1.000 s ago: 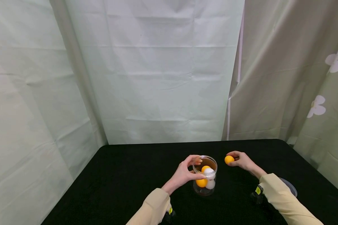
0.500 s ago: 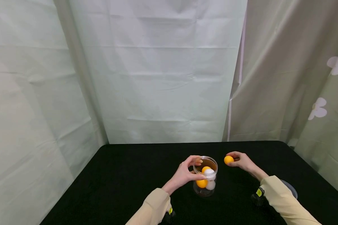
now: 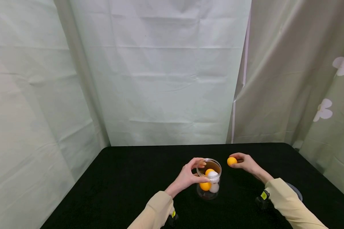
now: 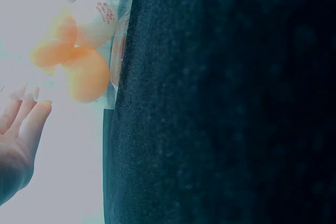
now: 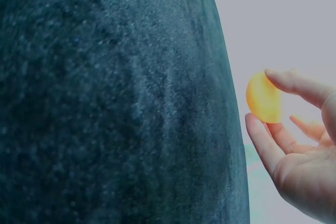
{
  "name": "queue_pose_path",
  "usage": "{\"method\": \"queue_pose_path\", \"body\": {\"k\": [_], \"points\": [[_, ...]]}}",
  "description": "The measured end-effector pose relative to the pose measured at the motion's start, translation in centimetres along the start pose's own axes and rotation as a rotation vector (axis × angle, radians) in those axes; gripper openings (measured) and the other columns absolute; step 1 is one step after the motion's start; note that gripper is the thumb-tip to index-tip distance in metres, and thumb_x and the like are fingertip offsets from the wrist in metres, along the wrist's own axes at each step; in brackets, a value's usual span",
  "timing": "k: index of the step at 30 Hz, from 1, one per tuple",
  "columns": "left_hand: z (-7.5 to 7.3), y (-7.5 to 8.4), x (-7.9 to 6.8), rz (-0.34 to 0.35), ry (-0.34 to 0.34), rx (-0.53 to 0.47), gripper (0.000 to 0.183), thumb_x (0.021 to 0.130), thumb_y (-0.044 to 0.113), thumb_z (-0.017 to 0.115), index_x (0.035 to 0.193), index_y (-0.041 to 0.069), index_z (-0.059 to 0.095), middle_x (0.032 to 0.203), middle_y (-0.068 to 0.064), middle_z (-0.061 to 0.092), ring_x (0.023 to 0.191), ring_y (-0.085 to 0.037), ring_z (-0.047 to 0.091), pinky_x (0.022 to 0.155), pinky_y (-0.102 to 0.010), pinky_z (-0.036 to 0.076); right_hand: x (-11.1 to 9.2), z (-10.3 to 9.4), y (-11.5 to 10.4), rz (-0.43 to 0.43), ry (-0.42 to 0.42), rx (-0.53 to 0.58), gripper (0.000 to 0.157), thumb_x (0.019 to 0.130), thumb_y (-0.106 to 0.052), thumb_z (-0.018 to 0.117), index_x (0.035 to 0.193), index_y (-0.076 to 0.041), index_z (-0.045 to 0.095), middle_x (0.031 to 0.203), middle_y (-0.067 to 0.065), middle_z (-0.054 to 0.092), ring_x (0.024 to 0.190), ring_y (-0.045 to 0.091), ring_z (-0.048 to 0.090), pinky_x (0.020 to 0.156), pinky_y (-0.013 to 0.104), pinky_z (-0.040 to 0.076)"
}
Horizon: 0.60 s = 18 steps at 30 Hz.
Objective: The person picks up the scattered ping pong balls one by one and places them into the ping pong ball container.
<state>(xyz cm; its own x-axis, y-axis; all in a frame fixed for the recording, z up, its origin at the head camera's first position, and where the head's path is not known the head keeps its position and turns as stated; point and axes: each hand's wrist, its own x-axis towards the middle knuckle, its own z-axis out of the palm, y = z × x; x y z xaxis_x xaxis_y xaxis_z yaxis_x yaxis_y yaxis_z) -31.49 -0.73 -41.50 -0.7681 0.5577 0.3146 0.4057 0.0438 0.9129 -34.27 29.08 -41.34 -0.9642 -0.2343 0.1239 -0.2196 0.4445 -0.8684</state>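
My left hand [image 3: 186, 175] grips a clear jar [image 3: 208, 194] near its rim, thumb on the near side and fingers across the far side. Inside the upright jar lie orange ping-pong balls [image 3: 205, 186] and white ping-pong balls [image 3: 214, 187]. Red print shows on a white ball [image 4: 97, 17] in the left wrist view. To the right of the jar, apart from it, my right hand [image 3: 248, 164] pinches an orange ping-pong ball [image 3: 232, 161] between thumb and fingertips. The right wrist view shows that same ball [image 5: 263, 98] held above the dark cloth.
A black cloth [image 3: 126, 184] covers the table. A grey round dish or lid [image 3: 297, 191] lies at the right, partly hidden by the right sleeve. Pale curtains [image 3: 166, 79] hang behind the far edge and along both sides.
My right hand has moved very slightly left and up with the orange ping-pong ball. The left hand and the jar stay put.
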Motion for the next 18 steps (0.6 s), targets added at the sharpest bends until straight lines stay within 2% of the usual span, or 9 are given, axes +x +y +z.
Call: {"method": "queue_pose_path", "body": {"k": [6,13,18], "points": [[0.0,0.0,0.0,0.0,0.0,0.004,0.057,0.075,0.023,0.072,0.124,0.022,0.045,0.119,0.0,0.051,0.11,-0.033,0.045,0.08,-0.036,0.044,0.2,0.1,-0.2,-0.018,-0.005,0.003,0.048,0.08,-0.013,0.067,0.119,0.007,0.048,0.11,0.022,0.049,0.092,0.03,0.054,0.077,0.04,0.046],[0.0,-0.1,0.1,-0.005,0.008,0.014,0.055,0.076,0.024,0.072,0.124,0.022,0.046,0.119,0.001,0.051,0.108,-0.021,0.047,0.081,-0.036,0.044,0.4,0.2,-0.8,-0.02,-0.011,0.01,0.047,0.081,-0.014,0.067,0.119,0.006,0.048,0.109,0.019,0.051,0.092,0.031,0.054,0.077,0.04,0.046],[0.1,-0.3,0.1,-0.004,0.008,0.012,0.056,0.075,0.023,0.072,0.124,0.021,0.046,0.119,0.001,0.05,0.107,-0.02,0.047,0.081,-0.036,0.043,0.3,0.3,-1.3,-0.025,-0.021,0.022,0.047,0.08,-0.015,0.068,0.119,0.005,0.049,0.11,0.019,0.051,0.093,0.032,0.053,0.078,0.041,0.046]]}}
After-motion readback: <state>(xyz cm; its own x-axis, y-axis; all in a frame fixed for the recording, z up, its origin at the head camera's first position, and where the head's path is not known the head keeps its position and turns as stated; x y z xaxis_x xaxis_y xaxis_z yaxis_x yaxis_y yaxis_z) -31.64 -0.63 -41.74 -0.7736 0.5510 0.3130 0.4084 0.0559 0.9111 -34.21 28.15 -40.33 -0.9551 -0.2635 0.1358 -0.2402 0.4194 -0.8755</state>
